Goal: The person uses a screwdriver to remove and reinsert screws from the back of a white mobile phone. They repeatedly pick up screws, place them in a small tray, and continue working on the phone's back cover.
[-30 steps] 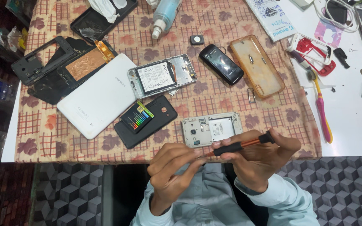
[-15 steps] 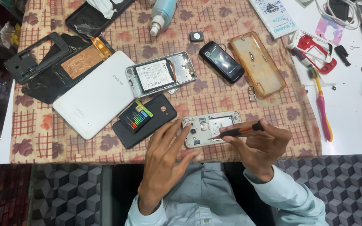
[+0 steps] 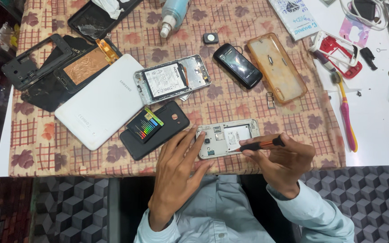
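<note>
Open white phone chassis point(image 3: 227, 137), long axis 3-to-9 o'clock, at bench point(image 3: 383, 130) near edge. Left hand point(image 3: 176, 173) spread flat, steadying its 9 o'clock end; right hand point(image 3: 284, 162) fingers closed around black-and-orange screwdriver point(image 3: 262, 144), tip touching 3 o'clock half.

I see a tan cloth point(image 3: 248, 108) checked in red with maroon flowers, over a white table point(image 3: 379, 135). The open phone point(image 3: 227, 137) under my hands is silver-white; at its 3 o'clock the screwdriver point(image 3: 262, 144) shows black with an orange band. At 9 o'clock lies a black cover point(image 3: 167, 128) carrying a black battery point(image 3: 145, 125) with rainbow stripes. At 10 o'clock sits a white tablet point(image 3: 100, 101). At 1 o'clock, an amber clear case point(image 3: 277, 67); beside it a glossy black phone point(image 3: 237, 65). At 3 o'clock, a pink-and-yellow toothbrush point(image 3: 346, 112). My sleeves point(image 3: 320, 216) are pale blue; the floor point(image 3: 68, 211) has grey cube tiles.
</note>
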